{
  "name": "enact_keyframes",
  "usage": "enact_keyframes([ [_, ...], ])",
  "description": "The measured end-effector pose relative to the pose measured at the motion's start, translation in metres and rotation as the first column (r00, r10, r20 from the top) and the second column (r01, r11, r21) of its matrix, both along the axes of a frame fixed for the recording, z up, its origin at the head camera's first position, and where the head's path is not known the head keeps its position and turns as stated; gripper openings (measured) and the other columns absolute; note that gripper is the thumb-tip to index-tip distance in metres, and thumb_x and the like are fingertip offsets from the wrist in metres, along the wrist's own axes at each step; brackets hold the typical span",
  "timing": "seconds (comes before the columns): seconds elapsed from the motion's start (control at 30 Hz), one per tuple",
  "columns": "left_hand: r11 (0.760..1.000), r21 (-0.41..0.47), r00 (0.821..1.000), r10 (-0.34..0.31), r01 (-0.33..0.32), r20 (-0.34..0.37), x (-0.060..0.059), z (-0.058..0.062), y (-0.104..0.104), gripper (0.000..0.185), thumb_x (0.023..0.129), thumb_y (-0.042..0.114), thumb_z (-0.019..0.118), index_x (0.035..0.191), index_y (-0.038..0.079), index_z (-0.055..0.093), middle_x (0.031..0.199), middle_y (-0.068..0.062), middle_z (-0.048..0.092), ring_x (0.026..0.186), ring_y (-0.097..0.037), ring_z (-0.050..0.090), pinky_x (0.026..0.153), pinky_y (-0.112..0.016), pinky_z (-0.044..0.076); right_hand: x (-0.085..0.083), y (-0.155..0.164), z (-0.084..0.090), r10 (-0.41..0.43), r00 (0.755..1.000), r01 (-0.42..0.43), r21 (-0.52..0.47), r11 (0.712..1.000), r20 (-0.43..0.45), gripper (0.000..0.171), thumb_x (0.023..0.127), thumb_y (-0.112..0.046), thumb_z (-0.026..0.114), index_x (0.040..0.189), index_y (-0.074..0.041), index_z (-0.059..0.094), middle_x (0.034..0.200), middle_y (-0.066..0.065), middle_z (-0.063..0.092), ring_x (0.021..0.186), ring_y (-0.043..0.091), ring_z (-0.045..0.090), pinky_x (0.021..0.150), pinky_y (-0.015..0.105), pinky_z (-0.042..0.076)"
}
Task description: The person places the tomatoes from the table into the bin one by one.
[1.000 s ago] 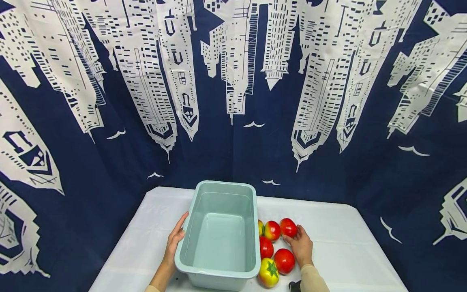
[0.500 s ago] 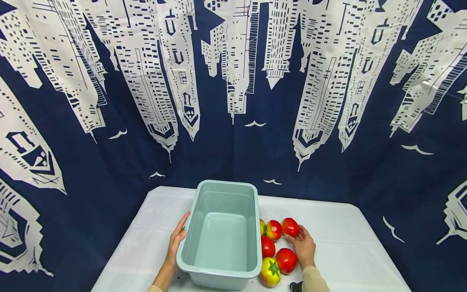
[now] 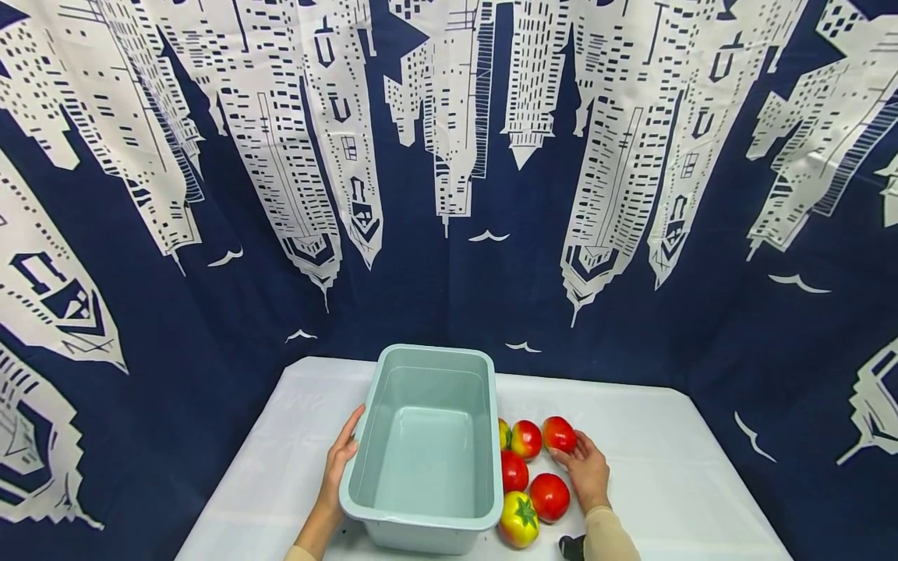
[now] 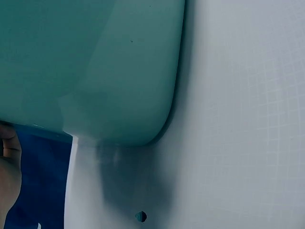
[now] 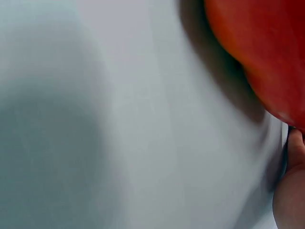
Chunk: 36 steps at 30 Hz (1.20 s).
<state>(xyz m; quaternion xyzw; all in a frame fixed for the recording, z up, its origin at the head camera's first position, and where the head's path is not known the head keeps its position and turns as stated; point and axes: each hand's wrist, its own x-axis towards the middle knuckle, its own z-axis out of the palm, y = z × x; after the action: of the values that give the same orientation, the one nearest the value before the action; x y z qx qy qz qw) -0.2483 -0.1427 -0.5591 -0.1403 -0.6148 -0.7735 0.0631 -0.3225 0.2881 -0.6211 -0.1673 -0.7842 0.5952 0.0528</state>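
A pale green plastic tub (image 3: 428, 456) stands on the table, its inside bare. My left hand (image 3: 339, 461) rests along its left outer wall, fingers straight, thumb near the rim. To the tub's right lies a group of tomatoes, several red and some yellow-red. My right hand (image 3: 588, 470) holds the far right red tomato (image 3: 559, 434) between thumb and fingers. In the right wrist view, the thumb meets the underside of a large red tomato (image 5: 271, 52). The left wrist view shows the tub's wall (image 4: 95, 71) with part of the hand at the left edge.
A yellow tomato with a green star-shaped top (image 3: 519, 520) sits nearest me, beside a red tomato (image 3: 549, 497). Others lie close against the tub's right wall, one partly hidden by it. Behind the white table (image 3: 673, 452) hangs a dark blue cloth (image 3: 449, 304) printed with buildings.
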Motion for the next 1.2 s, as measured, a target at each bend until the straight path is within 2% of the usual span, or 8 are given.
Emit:
enact_keyframes([
  [0.13,1.000,0.006,1.000,0.005,-0.005,0.006,0.000,0.001,0.001,0.058,0.097,0.015,0.024,0.155,0.009,0.019,0.154,-0.002,0.030,0.126,0.000,0.047,0.101,-0.024,0.041,-0.001,0.001,0.006,0.008,1.000,-0.008,-0.035,0.999,-0.003,0.083,0.084,-0.016,0.075,0.149,0.005,0.028,0.151,0.032,0.032,0.139,0.045,0.035,0.109,0.048,0.033],
  [0.37,1.000,-0.002,1.000,0.007,-0.007,-0.006,0.000,0.001,0.001,0.059,0.096,0.015,0.024,0.155,0.009,0.020,0.157,-0.012,0.026,0.125,-0.001,0.047,0.101,-0.025,0.042,-0.006,-0.004,0.030,0.014,1.000,-0.015,-0.058,0.998,-0.028,0.081,0.084,-0.013,0.073,0.150,0.003,0.028,0.153,0.029,0.032,0.140,0.042,0.034,0.111,0.048,0.032],
  [0.57,1.000,0.003,1.000,0.012,-0.012,-0.020,-0.001,-0.002,0.002,0.058,0.096,0.013,0.024,0.154,0.009,0.022,0.153,-0.005,0.035,0.123,-0.002,0.050,0.099,-0.025,0.043,-0.012,-0.010,0.051,0.023,0.998,-0.028,-0.088,0.996,-0.057,0.081,0.082,-0.009,0.074,0.149,0.003,0.031,0.152,0.029,0.034,0.140,0.040,0.036,0.109,0.044,0.034],
  [0.73,1.000,0.002,0.999,0.030,-0.030,-0.012,-0.001,-0.002,0.002,0.058,0.096,0.014,0.024,0.154,0.011,0.024,0.152,-0.004,0.037,0.122,-0.003,0.050,0.099,-0.027,0.043,-0.020,-0.018,0.065,0.052,0.996,-0.060,-0.112,0.992,-0.074,0.080,0.082,-0.009,0.075,0.148,0.002,0.033,0.151,0.027,0.036,0.140,0.038,0.039,0.106,0.041,0.037],
  [0.83,1.000,-0.001,1.000,0.031,-0.031,-0.004,-0.002,-0.001,0.002,0.058,0.096,0.015,0.024,0.154,0.013,0.024,0.154,-0.007,0.034,0.124,-0.004,0.049,0.100,-0.027,0.042,-0.026,-0.025,0.074,0.065,0.994,-0.075,-0.109,0.991,-0.087,0.078,0.081,-0.009,0.076,0.146,0.001,0.036,0.151,0.025,0.039,0.138,0.037,0.041,0.104,0.040,0.038],
  [1.07,1.000,0.004,1.000,0.011,-0.011,-0.004,0.000,0.000,0.001,0.059,0.097,0.015,0.022,0.155,0.010,0.020,0.159,-0.021,0.021,0.131,-0.008,0.046,0.101,-0.026,0.042,-0.034,-0.043,0.099,0.128,0.981,-0.144,-0.110,0.983,-0.145,0.077,0.081,-0.011,0.076,0.147,-0.001,0.037,0.151,0.022,0.040,0.137,0.034,0.043,0.102,0.036,0.040],
  [1.2,1.000,0.005,1.000,0.014,-0.014,0.001,0.000,0.000,0.002,0.059,0.097,0.016,0.023,0.155,0.009,0.019,0.160,-0.020,0.020,0.131,-0.005,0.045,0.102,-0.025,0.041,-0.035,-0.051,0.114,0.167,0.969,-0.188,-0.106,0.976,-0.181,0.076,0.082,-0.014,0.076,0.147,-0.002,0.037,0.150,0.020,0.042,0.137,0.032,0.045,0.099,0.032,0.042],
])
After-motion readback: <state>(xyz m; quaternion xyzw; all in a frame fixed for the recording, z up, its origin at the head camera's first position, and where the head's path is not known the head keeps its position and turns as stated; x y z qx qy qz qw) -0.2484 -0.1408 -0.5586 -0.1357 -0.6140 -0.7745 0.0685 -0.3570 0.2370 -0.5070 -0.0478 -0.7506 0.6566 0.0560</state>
